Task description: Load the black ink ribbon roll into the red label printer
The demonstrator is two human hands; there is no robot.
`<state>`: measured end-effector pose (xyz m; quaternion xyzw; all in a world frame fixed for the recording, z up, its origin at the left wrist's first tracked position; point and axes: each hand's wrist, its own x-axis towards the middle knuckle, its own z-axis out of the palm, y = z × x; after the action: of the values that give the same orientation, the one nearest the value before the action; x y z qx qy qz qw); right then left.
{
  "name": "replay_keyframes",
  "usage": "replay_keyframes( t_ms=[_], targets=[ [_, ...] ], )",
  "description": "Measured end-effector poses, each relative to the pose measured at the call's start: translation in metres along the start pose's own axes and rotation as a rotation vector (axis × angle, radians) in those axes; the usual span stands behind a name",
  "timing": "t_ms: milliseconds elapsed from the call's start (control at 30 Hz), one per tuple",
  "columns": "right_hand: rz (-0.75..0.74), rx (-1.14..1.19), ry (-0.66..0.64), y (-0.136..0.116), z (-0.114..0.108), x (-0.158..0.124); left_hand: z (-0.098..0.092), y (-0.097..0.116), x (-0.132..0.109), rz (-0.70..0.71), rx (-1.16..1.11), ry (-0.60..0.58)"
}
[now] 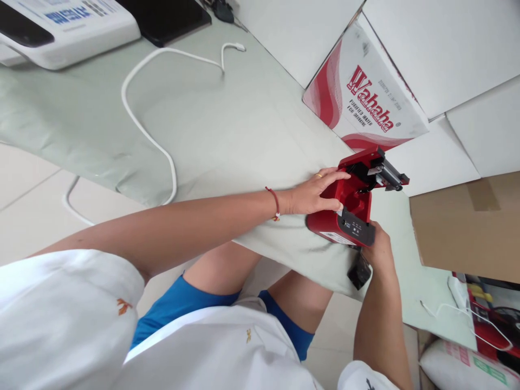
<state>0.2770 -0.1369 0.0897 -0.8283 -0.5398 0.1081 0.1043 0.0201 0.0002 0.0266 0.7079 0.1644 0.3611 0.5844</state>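
Observation:
A red label printer (pixel 319 225) lies on the cloth-covered table at the right, its lid (pixel 361 158) raised and a dark roller showing under the lid. Its hollow inside is visible, and a black panel with small buttons faces me. My left hand (pixel 311 197) grips the printer's left side, thumb on the near rim by a small white bit and fingers on the far rim. My right hand (pixel 379 246) is closed round the right end near the panel; its fingertips are hidden behind the printer. Just below, a small black object (pixel 359 272) sits at the table's edge.
A Wahaha water carton (pixel 365 92) and white boxes (pixel 447 49) stand behind the table (pixel 227 130). A brown carton (pixel 467 227) is at the right. A white cable (pixel 142 127) runs across the cloth at the left, near a white device (pixel 89 32) and a black tablet-like slab (pixel 170 19).

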Motion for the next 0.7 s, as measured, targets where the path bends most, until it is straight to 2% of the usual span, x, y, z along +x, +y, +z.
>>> replay_keyframes(
  t_ms=[133, 267, 333, 433, 600, 700],
  targets=[
    [0.029, 0.080, -0.038, -0.004, -0.009, -0.006, 0.000, 0.003, 0.000, -0.016, 0.012, -0.014],
    [0.122, 0.375, 0.108, -0.011, -0.031, -0.017, 0.000, 0.004, -0.001, -0.008, 0.005, -0.007],
    [0.116, 0.549, 0.153, -0.019, -0.042, -0.023, 0.000, 0.003, -0.001, -0.005, -0.007, 0.002],
    [0.027, 0.650, 0.129, -0.034, -0.053, -0.035, 0.000, 0.003, 0.000, -0.006, -0.014, 0.006],
    [-0.166, 0.637, 0.110, -0.046, -0.082, -0.059, -0.001, 0.001, 0.001, 0.004, -0.014, -0.003],
    [-0.390, 0.536, -0.087, -0.044, -0.109, -0.064, -0.001, -0.001, 0.001, 0.001, -0.011, -0.008]
  ],
)
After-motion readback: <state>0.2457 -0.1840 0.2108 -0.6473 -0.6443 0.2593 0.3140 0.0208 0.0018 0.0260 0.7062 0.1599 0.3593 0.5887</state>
